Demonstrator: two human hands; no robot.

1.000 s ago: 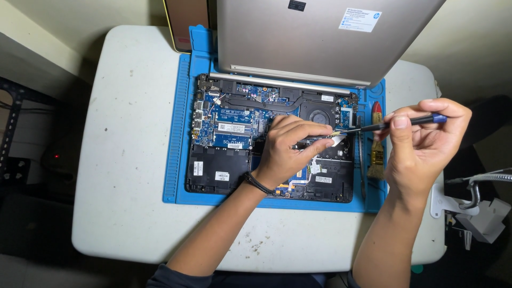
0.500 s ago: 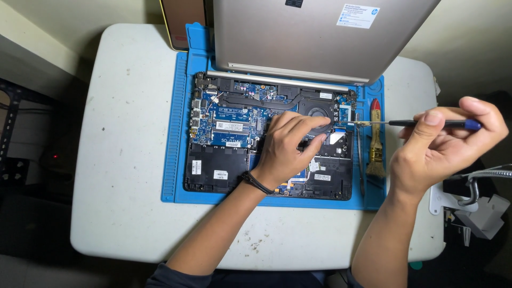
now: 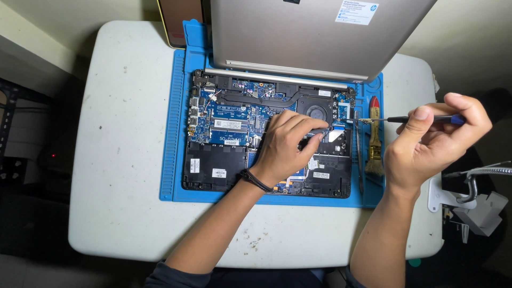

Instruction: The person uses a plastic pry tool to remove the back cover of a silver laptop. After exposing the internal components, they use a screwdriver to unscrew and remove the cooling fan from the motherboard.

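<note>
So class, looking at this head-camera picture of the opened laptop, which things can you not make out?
- Head view: the parts under the left hand are hidden by it.
- The screwdriver handle is mostly hidden in the right hand.
- The laptop lid is cut off by the top edge.
- Whether the screwdriver tip carries a screw: too small to tell.
</note>
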